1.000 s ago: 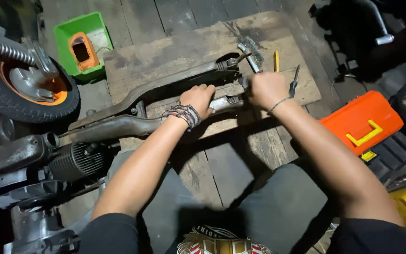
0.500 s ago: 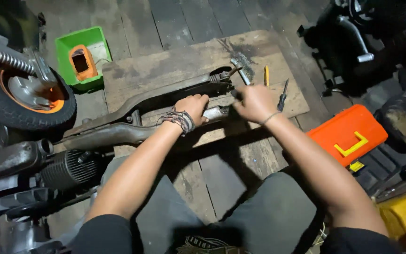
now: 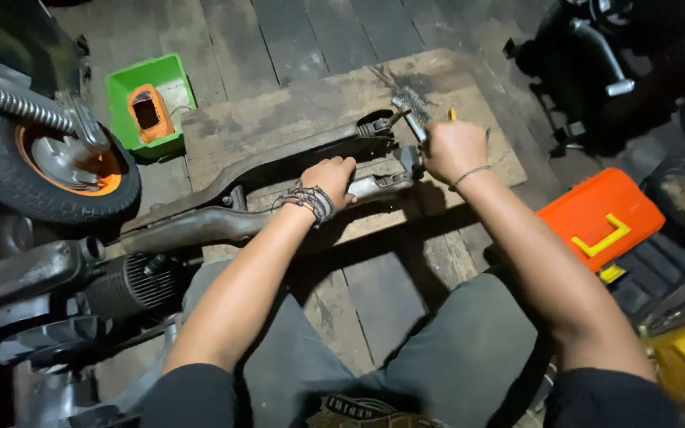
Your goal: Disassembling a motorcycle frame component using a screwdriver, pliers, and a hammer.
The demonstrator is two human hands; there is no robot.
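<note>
Head view: the long metal frame arm (image 3: 271, 178) lies on the wooden board (image 3: 295, 111), its long axis running from lower left up to the right, ending just under my right hand (image 3: 452, 149). My left hand (image 3: 328, 177) presses on its middle, fingers curled over it. My right grip is closed around a metal tool (image 3: 411, 117) at the arm's far end. An orange case (image 3: 600, 218) sits well to the right.

The left hand (image 3: 328, 176) presses on a long metal frame arm (image 3: 223, 222) lying across a wooden board (image 3: 279, 119). The right hand (image 3: 452, 149) grips a metal tool (image 3: 410, 115) at the arm's far end. A green box (image 3: 124, 87) sits beside a tyre (image 3: 9, 190); an orange case (image 3: 600, 214) lies to the right.
</note>
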